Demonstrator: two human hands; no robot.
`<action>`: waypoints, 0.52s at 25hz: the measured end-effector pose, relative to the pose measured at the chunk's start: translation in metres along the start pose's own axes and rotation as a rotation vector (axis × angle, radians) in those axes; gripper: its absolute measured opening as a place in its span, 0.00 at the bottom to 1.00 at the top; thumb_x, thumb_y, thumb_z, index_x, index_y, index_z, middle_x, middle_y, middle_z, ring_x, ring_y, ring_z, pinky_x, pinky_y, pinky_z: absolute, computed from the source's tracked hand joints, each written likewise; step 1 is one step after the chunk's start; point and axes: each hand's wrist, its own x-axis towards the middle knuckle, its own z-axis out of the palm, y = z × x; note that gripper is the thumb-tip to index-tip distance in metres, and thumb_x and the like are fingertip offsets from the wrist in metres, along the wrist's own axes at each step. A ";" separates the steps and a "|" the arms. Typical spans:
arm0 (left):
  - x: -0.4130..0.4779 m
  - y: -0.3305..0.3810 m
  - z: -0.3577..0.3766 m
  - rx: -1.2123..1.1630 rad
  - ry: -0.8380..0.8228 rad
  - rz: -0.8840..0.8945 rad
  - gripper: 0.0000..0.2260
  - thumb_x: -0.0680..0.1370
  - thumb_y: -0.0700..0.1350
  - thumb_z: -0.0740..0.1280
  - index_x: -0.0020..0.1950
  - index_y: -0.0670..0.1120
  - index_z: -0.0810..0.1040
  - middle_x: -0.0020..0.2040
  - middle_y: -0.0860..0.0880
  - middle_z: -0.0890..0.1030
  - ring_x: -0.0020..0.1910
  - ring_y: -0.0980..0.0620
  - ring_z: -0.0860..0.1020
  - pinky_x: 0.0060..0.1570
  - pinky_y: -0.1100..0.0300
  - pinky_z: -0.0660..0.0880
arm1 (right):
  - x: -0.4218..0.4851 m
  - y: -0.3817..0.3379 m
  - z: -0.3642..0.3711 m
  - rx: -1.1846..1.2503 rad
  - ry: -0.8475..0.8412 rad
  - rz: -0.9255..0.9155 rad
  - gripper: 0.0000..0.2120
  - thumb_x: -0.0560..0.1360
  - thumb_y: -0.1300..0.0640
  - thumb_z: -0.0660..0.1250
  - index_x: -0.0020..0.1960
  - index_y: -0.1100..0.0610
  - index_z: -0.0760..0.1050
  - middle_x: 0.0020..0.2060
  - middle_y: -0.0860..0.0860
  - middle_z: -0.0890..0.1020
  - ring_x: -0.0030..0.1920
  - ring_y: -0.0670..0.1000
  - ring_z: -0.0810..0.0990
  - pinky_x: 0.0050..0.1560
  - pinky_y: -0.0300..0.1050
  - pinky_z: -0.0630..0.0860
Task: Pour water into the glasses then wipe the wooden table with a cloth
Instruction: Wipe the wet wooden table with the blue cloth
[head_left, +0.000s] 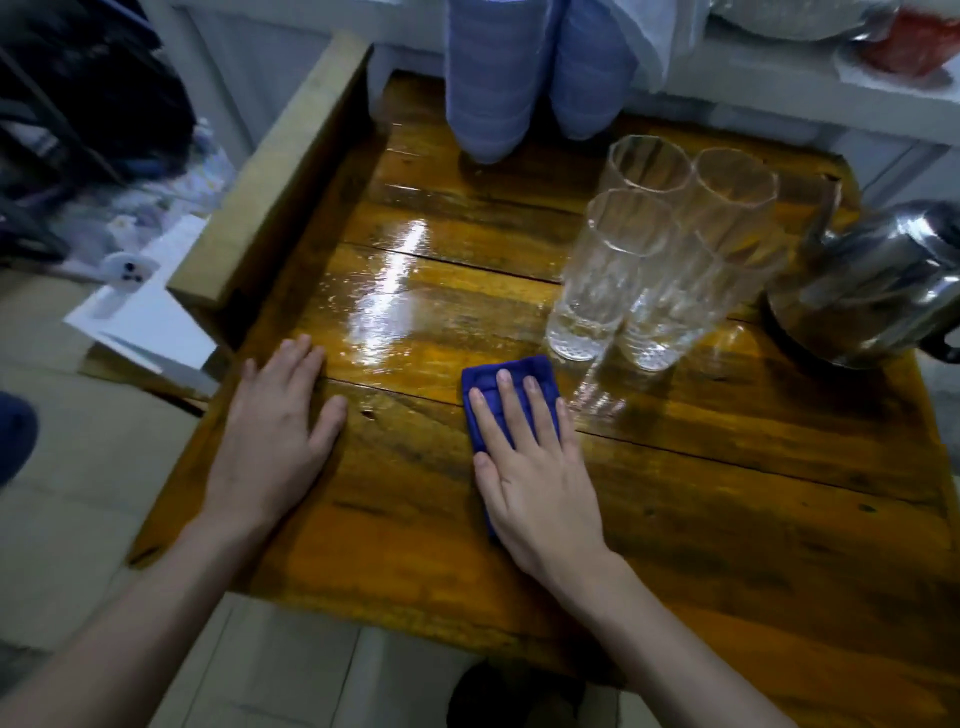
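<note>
Blue cloth (511, 402) flat under my right hand (535, 467), fingers spread; left hand (275, 431) spread flat near the surface's (727, 493) left edge.

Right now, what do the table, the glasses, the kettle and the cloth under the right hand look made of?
Table: wooden planks, glossy or wet finish, with visible grain and seams.
Glasses: clear ribbed glass, see-through.
Kettle: polished metal, likely steel, with mirror-like reflections.
Cloth: blue fabric, matte, possibly microfibre.

Folded blue cloth (511, 395) flat on glossy wooden table (727, 493); three upright glasses (660, 249) just beyond.
</note>
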 end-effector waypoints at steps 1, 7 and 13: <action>0.001 0.001 0.003 0.012 0.018 0.002 0.27 0.79 0.56 0.52 0.74 0.44 0.64 0.75 0.46 0.64 0.75 0.48 0.60 0.74 0.44 0.51 | 0.006 -0.011 0.002 0.004 -0.009 -0.032 0.27 0.81 0.48 0.48 0.79 0.51 0.54 0.79 0.54 0.56 0.79 0.56 0.51 0.74 0.58 0.47; 0.005 -0.006 0.006 -0.117 0.103 -0.103 0.22 0.80 0.46 0.50 0.74 0.46 0.63 0.75 0.47 0.64 0.75 0.53 0.60 0.75 0.51 0.51 | 0.050 -0.074 0.015 0.053 -0.065 -0.220 0.27 0.81 0.47 0.50 0.79 0.50 0.53 0.79 0.53 0.55 0.79 0.55 0.48 0.74 0.58 0.47; 0.006 -0.004 0.008 -0.042 0.088 -0.103 0.23 0.81 0.45 0.48 0.76 0.42 0.58 0.76 0.44 0.62 0.76 0.50 0.59 0.74 0.51 0.54 | 0.095 -0.094 0.025 0.072 -0.068 -0.298 0.26 0.81 0.47 0.47 0.79 0.50 0.54 0.79 0.53 0.55 0.79 0.55 0.48 0.75 0.56 0.43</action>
